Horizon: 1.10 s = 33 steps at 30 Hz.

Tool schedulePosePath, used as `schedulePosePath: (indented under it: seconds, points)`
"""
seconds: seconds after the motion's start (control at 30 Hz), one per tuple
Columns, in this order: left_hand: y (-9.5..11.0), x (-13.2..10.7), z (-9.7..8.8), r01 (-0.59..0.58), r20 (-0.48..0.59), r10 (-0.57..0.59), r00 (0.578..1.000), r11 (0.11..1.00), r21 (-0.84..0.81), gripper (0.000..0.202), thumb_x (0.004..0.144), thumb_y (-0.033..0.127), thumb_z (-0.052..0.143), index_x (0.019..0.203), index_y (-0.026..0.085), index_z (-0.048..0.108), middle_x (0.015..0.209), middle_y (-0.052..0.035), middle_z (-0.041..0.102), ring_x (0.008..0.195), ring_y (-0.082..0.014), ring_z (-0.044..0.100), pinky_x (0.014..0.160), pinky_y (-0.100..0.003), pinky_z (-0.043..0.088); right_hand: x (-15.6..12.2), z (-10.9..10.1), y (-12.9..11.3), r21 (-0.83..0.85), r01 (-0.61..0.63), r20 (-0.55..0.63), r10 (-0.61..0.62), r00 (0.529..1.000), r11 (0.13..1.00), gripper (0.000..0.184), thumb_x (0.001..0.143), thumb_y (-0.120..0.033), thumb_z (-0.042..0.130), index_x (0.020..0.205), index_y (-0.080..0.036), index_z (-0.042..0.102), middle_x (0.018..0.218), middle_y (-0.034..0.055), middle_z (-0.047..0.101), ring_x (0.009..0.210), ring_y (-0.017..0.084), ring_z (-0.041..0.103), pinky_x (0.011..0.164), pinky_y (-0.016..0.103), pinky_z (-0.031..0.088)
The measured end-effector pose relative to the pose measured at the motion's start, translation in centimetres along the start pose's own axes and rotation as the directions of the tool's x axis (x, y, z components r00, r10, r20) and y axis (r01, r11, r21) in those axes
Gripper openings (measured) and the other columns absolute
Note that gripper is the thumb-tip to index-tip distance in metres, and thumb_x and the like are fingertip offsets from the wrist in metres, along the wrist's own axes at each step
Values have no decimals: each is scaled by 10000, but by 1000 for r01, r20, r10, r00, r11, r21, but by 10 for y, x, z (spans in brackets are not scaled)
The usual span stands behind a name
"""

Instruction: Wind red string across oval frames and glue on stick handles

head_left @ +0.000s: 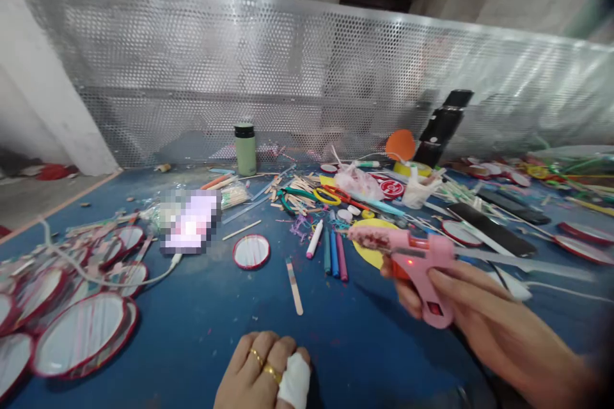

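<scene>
Here, right fingers (407, 298) wrapped around pink glue gun (424, 276), left fingers (244, 353) curled near wooden stick (294, 289), any hold hidden.

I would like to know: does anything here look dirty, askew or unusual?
Yes. The pink glue gun in the right hand has a rough, brownish crust over its nozzle, unlike its smooth body. At the back, the tall black object looks tilted, while the green bottle stands upright.
</scene>
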<state>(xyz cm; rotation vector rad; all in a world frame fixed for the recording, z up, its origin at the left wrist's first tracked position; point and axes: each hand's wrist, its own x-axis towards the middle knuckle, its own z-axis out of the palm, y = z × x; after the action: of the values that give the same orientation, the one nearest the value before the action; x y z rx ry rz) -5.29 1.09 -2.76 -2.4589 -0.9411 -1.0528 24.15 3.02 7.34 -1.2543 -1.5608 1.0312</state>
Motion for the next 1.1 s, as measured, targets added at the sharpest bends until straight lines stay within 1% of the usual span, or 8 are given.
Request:
schedulePosePath:
  seconds: [0.07,0.2,0.43,0.53,0.6,0.8,0.93,1.1]
  points:
    - [-2,-3,3,-2,3,2,1000,1000,-12,341,1008,176,331,1006,214,670,875,-9,734,780,-128,643,764,-260,487,5,15,3,34,-110,58,108,992,993,412,913,-519,536,905,-140,697,649,49,607,559,153,543,490,273,436]
    - [2,-6,9,66,-21,-66,998,997,-28,270,979,155,414,986,211,678,870,-17,728,791,-138,635,774,-266,487,17,34,6,-149,-160,118,178,977,976,472,827,-593,632,791,-125,679,553,-8,496,489,98,424,425,222,306]
    - [-1,2,-3,165,53,-159,986,979,-123,207,953,167,479,896,221,671,821,-3,716,749,-130,639,701,-255,486,35,30,11,-315,-82,267,171,948,945,539,884,-629,529,836,-125,716,521,-15,503,483,96,468,455,210,346]
    - [-6,9,-10,165,92,-160,983,985,-58,180,928,139,492,839,200,636,792,-10,703,716,-134,638,643,-258,472,39,26,14,-337,-13,315,125,941,941,536,893,-628,518,827,-138,724,512,-12,516,484,102,485,455,209,359]
    - [-8,11,-11,155,102,-153,983,988,-11,165,923,134,498,833,193,624,781,-13,695,696,-135,634,611,-256,463,39,24,18,-330,-17,307,124,944,944,529,900,-623,513,826,-143,723,502,-11,522,484,106,493,454,210,369]
    - [-8,6,-10,169,147,-168,975,986,9,195,940,161,483,940,228,666,859,-14,713,793,-138,663,737,-251,525,37,21,28,-326,-58,345,176,922,944,520,920,-612,491,816,-150,708,511,-10,525,481,102,473,461,210,373]
    - [-10,4,-12,151,180,-149,972,989,1,215,943,168,475,964,234,678,882,-11,724,805,-141,670,747,-252,541,35,19,33,-347,-49,347,177,921,937,530,927,-617,473,811,-154,703,518,-15,510,493,100,468,470,210,362]
    - [-11,3,-11,138,176,-139,975,990,14,198,932,173,501,974,229,686,895,-10,727,809,-142,666,767,-262,546,33,20,36,-371,-107,322,236,917,922,538,907,-642,485,802,-154,686,541,-14,509,514,106,477,481,218,362]
